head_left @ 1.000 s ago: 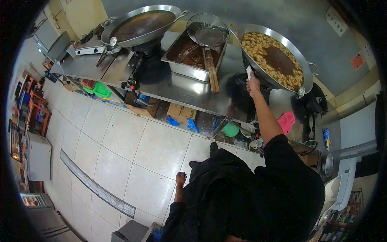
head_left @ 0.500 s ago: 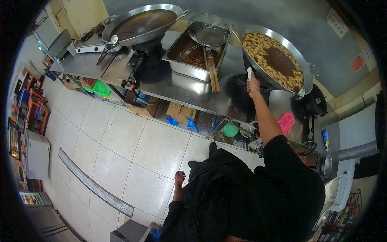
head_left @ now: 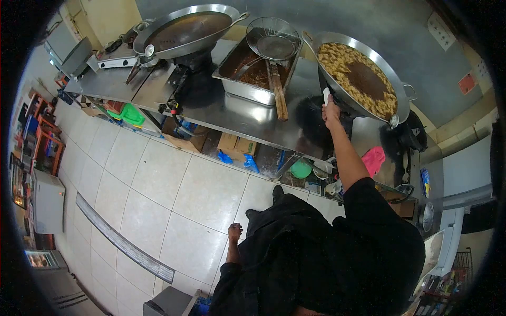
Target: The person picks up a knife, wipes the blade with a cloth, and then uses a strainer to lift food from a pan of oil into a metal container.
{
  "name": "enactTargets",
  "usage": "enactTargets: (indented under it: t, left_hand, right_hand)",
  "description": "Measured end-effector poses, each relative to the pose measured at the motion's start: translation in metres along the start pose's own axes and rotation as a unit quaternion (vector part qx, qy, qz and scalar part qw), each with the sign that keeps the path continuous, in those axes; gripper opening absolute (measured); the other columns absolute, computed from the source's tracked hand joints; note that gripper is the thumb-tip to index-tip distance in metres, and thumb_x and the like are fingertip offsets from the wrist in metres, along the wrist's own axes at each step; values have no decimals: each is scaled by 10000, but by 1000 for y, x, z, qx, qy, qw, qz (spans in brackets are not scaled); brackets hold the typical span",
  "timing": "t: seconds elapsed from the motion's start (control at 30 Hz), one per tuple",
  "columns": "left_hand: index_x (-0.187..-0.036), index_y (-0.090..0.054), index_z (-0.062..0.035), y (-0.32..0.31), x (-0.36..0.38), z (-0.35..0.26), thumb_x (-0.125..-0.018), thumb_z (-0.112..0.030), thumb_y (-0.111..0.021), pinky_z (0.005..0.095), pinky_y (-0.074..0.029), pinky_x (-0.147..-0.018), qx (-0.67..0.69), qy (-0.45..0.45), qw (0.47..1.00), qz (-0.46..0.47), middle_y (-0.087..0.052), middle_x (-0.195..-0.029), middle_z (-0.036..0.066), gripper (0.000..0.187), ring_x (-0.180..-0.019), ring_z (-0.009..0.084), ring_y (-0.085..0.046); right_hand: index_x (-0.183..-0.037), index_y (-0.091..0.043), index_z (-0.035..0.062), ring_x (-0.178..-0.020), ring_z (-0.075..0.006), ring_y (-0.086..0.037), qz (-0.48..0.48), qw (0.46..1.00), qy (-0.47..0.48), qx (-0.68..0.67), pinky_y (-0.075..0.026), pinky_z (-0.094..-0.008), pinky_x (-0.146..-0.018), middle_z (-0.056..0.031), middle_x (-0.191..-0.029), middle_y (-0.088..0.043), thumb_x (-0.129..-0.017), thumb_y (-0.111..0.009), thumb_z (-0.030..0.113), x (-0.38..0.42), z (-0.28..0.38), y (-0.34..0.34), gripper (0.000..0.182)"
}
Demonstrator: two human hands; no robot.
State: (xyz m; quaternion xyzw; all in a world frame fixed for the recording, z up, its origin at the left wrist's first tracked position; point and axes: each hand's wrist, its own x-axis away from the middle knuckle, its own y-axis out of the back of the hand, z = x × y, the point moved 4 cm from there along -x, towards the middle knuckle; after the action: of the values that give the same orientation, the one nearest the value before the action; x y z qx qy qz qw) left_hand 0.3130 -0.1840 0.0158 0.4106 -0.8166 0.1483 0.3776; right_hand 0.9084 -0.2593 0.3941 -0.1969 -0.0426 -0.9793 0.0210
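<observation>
My right hand (head_left: 330, 112) is wrapped round a small white object (head_left: 326, 95) beside the near left side of the right wok (head_left: 403, 105). Many golden-brown pieces (head_left: 337, 60) float in a ring in the wok's dark oil. Away from the counter, my left hand (head_left: 235, 230) hangs low over the floor tiles, its fingers curled; whether it holds anything is too small to tell. Between the two woks, a round wire strainer (head_left: 271, 39) with a wooden handle (head_left: 279, 100) lies across a deep metal tray (head_left: 245, 93) holding brown crumbs.
A second wok (head_left: 184, 52) with brown liquid stands at the back left. A pink cloth (head_left: 373, 159) hangs at the counter's front edge on the right. Cardboard boxes (head_left: 237, 144) and a green container (head_left: 301, 169) sit beneath the counter. A floor grate (head_left: 121, 237) runs across the tiles.
</observation>
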Motion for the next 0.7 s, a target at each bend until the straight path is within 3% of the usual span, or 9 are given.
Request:
enactTargets:
  t: [0.7]
  left_hand:
    - [-1019,-548,23,2,-2,10,-888,-176,-526,280,-484,-484,-2,-11,1000,-1,-659,-836,128,239,-643,180,-647]
  right_hand:
    - [-675,-501,59,-388,-85,-338,-4,1000,13,16,-246,-238,-364,18,-516,-403,-871,-493,555,5,-4,6,534]
